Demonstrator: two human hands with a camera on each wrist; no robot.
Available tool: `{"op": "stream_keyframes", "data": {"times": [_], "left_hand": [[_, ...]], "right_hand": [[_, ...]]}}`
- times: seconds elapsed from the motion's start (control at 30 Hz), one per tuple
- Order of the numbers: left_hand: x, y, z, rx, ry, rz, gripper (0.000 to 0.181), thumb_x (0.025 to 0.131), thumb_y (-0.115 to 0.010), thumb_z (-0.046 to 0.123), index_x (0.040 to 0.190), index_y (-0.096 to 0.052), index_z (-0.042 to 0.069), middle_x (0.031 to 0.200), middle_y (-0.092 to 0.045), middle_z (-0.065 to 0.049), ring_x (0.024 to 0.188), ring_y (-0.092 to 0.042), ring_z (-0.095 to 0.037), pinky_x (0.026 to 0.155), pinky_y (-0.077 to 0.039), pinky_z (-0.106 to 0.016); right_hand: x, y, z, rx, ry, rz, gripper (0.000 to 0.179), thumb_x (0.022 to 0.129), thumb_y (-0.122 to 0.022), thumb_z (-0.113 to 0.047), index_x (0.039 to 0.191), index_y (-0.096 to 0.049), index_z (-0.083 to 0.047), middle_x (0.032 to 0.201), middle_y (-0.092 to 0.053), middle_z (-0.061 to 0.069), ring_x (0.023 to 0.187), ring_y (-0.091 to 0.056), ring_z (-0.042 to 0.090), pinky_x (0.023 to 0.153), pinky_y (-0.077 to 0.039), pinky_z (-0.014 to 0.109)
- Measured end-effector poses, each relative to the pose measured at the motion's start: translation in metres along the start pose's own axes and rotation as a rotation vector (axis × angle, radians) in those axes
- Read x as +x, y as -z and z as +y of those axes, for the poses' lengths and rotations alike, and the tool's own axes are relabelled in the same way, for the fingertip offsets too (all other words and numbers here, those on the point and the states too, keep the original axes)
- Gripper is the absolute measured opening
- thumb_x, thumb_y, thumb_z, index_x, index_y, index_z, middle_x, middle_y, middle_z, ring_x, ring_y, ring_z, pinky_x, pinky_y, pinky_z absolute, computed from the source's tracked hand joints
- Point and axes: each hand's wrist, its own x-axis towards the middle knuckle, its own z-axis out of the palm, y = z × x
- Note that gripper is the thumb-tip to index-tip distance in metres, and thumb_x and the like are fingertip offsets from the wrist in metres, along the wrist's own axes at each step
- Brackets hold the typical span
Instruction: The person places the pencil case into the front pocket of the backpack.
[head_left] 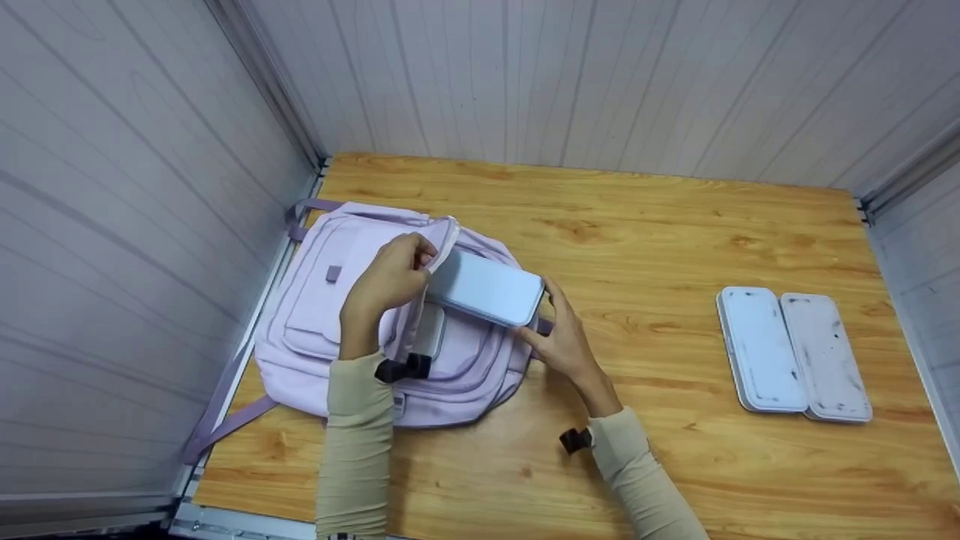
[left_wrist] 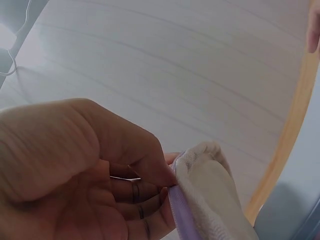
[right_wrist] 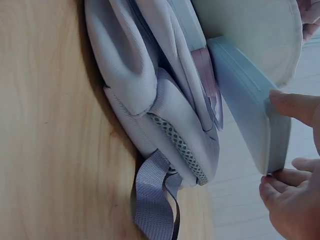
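A lavender backpack (head_left: 367,244) lies on the table with its front compartment unzipped. My left hand (head_left: 384,281) pinches the zippered edge of the flap (left_wrist: 210,192) between thumb and fingers and lifts it. My right hand (head_left: 562,341) grips the outer end of a light blue pencil case (head_left: 491,289), thumb on one side and fingers on the other. The case's far end is under the raised flap, inside the opening; the near end sticks out. Another pale case (head_left: 430,330) sits in the compartment, partly hidden by the flap and left wrist.
Two more flat cases, one light blue (head_left: 761,349) and one greyish with dark smudges (head_left: 825,356), lie side by side on the right of the wooden table (head_left: 637,247). Pale panels (head_left: 510,82) wall the back and sides. A backpack strap (right_wrist: 152,197) trails on the tabletop.
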Motion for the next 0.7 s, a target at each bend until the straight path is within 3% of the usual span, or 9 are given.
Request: {"op": "stream_keyframes", "data": {"times": [0.3, 0.47, 0.7], "left_hand": [[0.002, -0.001, 0.001, -0.022, -0.015, 0.0, 0.03, 0.082, -0.045, -0.004, 0.109, -0.057, -0.007, 0.1, -0.055, -0.014, 0.09, -0.049, -0.023, 0.08, -0.042, -0.035], [0.002, -0.001, 0.003, -0.034, -0.013, -0.014, 0.029, 0.083, -0.046, -0.004, 0.109, -0.057, -0.007, 0.099, -0.056, -0.014, 0.089, -0.049, -0.023, 0.079, -0.042, -0.034], [0.005, -0.004, 0.004, -0.021, -0.026, -0.019, 0.029, 0.082, -0.045, -0.006, 0.107, -0.058, -0.005, 0.097, -0.056, -0.012, 0.087, -0.05, -0.021, 0.078, -0.042, -0.032]], "right_hand": [[0.013, -0.008, -0.006, -0.004, -0.058, -0.057, 0.091, 0.079, -0.077, -0.017, 0.151, -0.022, -0.004, 0.151, -0.033, 0.021, 0.134, -0.037, 0.042, 0.111, -0.029, 0.05], [0.02, -0.013, -0.005, 0.037, -0.026, -0.073, 0.092, 0.079, -0.077, -0.015, 0.15, -0.021, -0.001, 0.15, -0.032, 0.023, 0.133, -0.04, 0.039, 0.111, -0.033, 0.044], [0.029, -0.026, -0.007, 0.104, -0.014, -0.108, 0.092, 0.079, -0.076, -0.012, 0.15, -0.02, -0.001, 0.152, -0.03, 0.022, 0.132, -0.041, 0.04, 0.109, -0.034, 0.046]]}}
